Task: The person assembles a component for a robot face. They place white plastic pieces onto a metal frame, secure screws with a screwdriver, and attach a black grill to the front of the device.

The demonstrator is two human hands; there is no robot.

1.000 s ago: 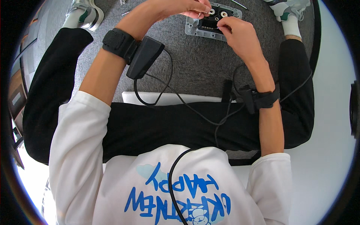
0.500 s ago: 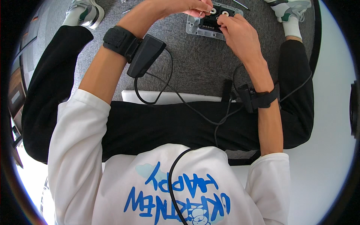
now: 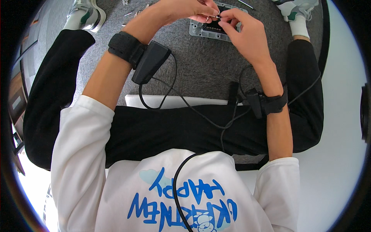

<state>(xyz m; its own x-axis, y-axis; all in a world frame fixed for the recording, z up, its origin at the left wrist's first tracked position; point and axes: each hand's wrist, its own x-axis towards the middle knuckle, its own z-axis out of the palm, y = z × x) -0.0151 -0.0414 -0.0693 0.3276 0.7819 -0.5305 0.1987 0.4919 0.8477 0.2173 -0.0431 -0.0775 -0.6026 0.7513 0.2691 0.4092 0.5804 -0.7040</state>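
My left hand (image 3: 189, 9) is closed over the left part of a grey metal housing (image 3: 196, 31), which lies on the carpet between my feet. Small silvery pieces (image 3: 208, 19) that look like screws show at its fingers. From the right, my right hand (image 3: 249, 34) brings its bent index finger and thumb up to the left fingertips. Where the fingertips meet sits a tiny metal piece (image 3: 218, 16), too small to name surely. Below them, a black insert (image 3: 210, 28) with a row of small terminals shows inside the housing; the hands cover much of it.
Loose small metal parts (image 3: 136, 14) lie on the grey carpet (image 3: 201, 69) beyond my left forearm. A thin metal rod (image 3: 246, 4) lies past the housing. Black cables (image 3: 189, 102) run from the wrist devices across my lap. A white board (image 3: 166, 101) lies before my legs.
My right hand has lifted off the housing's insert and moved left to meet the left fingertips. The round pale pieces seen on the insert before are now hidden behind the hands.
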